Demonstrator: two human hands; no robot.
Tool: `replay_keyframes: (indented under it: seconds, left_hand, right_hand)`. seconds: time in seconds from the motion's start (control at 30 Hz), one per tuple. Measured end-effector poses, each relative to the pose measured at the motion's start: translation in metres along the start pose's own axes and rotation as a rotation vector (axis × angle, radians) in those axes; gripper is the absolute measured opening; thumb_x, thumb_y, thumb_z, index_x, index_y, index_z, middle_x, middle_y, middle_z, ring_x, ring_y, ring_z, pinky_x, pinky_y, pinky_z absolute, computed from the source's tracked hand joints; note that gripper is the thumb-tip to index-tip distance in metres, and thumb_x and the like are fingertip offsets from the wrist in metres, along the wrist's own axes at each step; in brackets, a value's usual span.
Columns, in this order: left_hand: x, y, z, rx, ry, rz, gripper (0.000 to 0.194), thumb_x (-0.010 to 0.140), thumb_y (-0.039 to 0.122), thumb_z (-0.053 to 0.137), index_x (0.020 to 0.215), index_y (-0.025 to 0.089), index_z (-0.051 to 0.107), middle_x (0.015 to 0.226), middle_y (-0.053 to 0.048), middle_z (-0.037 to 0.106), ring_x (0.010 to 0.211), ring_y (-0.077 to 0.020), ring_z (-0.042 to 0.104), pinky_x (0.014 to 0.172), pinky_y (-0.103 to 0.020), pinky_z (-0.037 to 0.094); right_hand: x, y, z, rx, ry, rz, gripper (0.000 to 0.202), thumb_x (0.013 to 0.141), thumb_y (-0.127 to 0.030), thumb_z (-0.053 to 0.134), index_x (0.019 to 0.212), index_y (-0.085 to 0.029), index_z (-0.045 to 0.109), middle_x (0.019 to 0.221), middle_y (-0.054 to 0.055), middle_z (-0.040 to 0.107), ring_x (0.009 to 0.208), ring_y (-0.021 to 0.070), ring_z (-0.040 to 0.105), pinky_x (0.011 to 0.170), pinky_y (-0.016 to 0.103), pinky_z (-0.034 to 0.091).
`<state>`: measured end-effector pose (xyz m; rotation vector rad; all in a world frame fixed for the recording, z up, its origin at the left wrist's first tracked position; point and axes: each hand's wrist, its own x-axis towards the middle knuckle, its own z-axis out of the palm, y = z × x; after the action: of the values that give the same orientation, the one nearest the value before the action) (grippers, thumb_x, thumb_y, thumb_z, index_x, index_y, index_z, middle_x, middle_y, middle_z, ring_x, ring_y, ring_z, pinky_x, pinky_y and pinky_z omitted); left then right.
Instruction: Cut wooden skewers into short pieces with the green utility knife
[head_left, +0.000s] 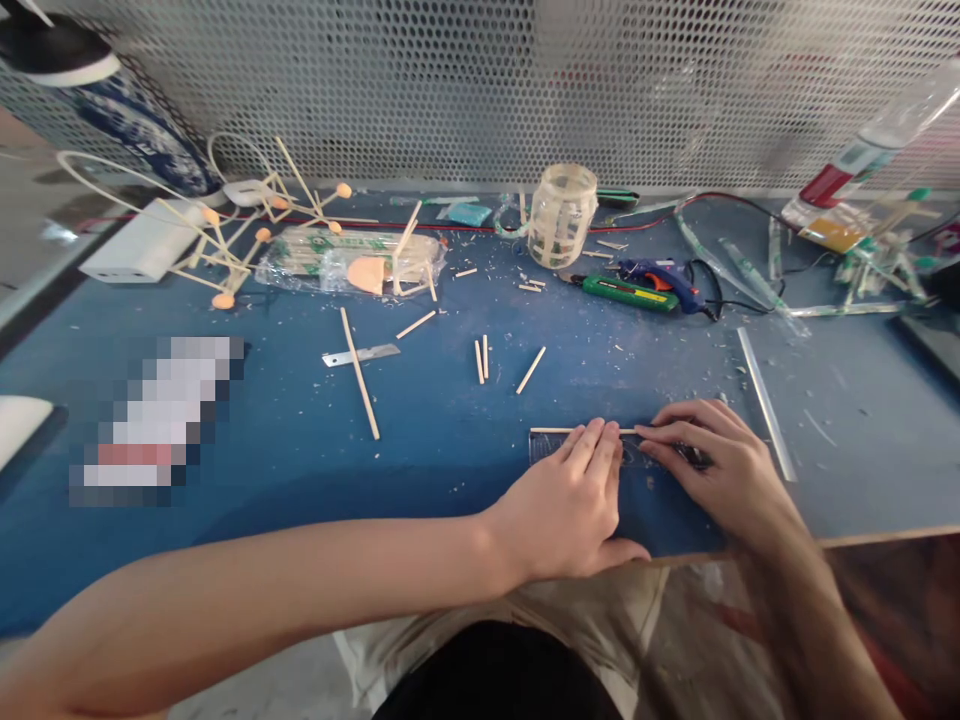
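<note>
My left hand (574, 500) lies with outstretched fingers over a clear ruler (545, 450) near the table's front edge. Along the ruler's far edge runs a thin wooden stick (551, 430), with my left fingertips on or just beside it. At the stick's right end, my right hand (705, 455) is closed in a pinch with thumb and fingertips. Much of the ruler is hidden beneath both hands. Several short cut sticks, among them a piece (531, 370), lie beyond my hands. Farther left, a longer stick (361, 375) crosses a loose knife blade (379, 352).
At the back stand a jar (562, 215) and a plastic bottle (847, 180). A green utility knife (626, 292) lies by a blue glue gun (664, 275). Stick frames (217, 245) and a bagged stick bundle (337, 260) are left. A glue stick (765, 405) lies right.
</note>
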<state>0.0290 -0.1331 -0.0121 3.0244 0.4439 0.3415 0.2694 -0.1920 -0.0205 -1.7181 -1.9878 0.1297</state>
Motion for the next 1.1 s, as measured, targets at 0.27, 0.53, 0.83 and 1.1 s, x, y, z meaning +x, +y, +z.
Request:
replay_keyframes:
  seconds: [0.27,0.53,0.83,1.1]
  left_hand:
    - [0.0,0.001,0.008,-0.083,0.043,-0.013,0.085,0.092,0.071,0.048,0.142,0.003,0.058,0.152,-0.022,0.052,0.149,-0.0377,0.04,0.125,-0.047,0.041]
    - [0.001,0.0,0.009,0.084,0.072,0.052,0.098,0.095,0.077,0.03,0.137,-0.008,0.058,0.148,-0.031,0.052,0.142,-0.041,0.049,0.12,-0.045,0.044]
    - [0.001,0.002,0.007,0.147,0.072,0.041,0.095,0.096,0.076,0.025,0.136,-0.002,0.062,0.145,-0.025,0.058,0.14,-0.0374,0.052,0.118,-0.042,0.045]
    - [0.003,0.005,0.01,0.069,0.067,0.011,0.093,0.089,0.079,0.041,0.133,0.002,0.066,0.145,-0.025,0.058,0.142,-0.039,0.05,0.12,-0.046,0.045]
  right_hand:
    - [0.067,-0.023,-0.058,-0.12,0.199,0.084,0.02,0.099,-0.029,0.048,0.094,-0.026,0.067,0.089,0.004,0.071,0.081,0.0186,0.064,0.079,0.036,0.048]
    - [0.153,-0.025,-0.019,-0.302,-0.209,-0.292,0.033,0.094,-0.047,0.061,0.112,-0.02,0.063,0.106,0.007,0.07,0.088,0.0221,0.062,0.076,0.035,0.042]
    - [0.198,-0.031,0.004,-0.274,-0.572,-0.629,0.042,0.093,-0.034,0.067,0.135,-0.029,0.061,0.135,0.008,0.062,0.118,0.0282,0.057,0.094,0.043,0.045]
    - [0.201,-0.032,-0.026,-0.149,-0.426,-0.347,0.033,0.085,-0.042,0.074,0.113,-0.024,0.075,0.112,-0.002,0.076,0.102,0.0167,0.067,0.088,0.031,0.046]
